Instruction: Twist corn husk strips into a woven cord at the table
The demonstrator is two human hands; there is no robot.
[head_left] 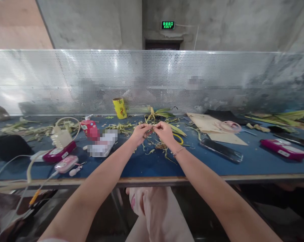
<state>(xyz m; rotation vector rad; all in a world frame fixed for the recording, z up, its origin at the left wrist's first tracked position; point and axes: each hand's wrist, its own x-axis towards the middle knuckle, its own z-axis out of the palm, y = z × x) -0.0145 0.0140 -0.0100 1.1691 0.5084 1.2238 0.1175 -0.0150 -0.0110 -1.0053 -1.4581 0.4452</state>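
Above the middle of the blue table (146,169), my left hand (141,131) and my right hand (164,131) meet with their fingertips pinched together. What they pinch is too small and hidden to make out. Beneath and around the hands lie thin, curled, pale green-yellow plant shreds (152,148). Just behind them rests a plant piece with green leaves (164,111) and a pale stem. Part of a yellow ring (179,138) shows beside my right wrist, which wears a thin bracelet.
Left of my hands are a white device (101,151), a red bottle (90,129) and a pink gadget (66,164) with cables. A yellow roll (120,108) stands by the perforated metal screen (152,67). To the right lie a phone (221,150), cardboard (204,122) and a magenta box (284,149).
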